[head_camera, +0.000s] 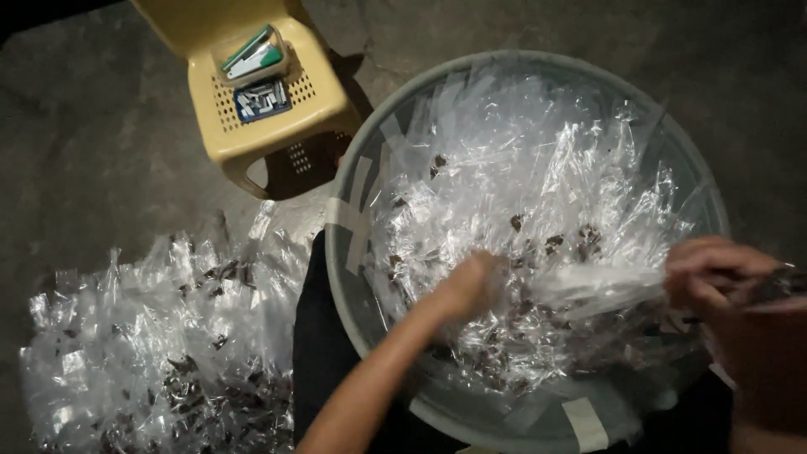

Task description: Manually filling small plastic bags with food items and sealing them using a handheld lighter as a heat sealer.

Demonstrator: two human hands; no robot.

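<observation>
A large round grey basin [345, 252] rests in front of me, full of clear plastic bags [521, 168] with small dark pieces in them. My left hand [471, 286] reaches into the middle of the basin, fingers closed on a clear bag [588, 286] that stretches rightward. My right hand [714, 269] at the basin's right rim grips the other end of that bag and is blurred.
A heap of filled clear bags [160, 336] lies on the concrete floor at the left. A yellow plastic stool [252, 92] stands behind it, bearing a stapler [252, 52] and a blue box of staples [262, 99].
</observation>
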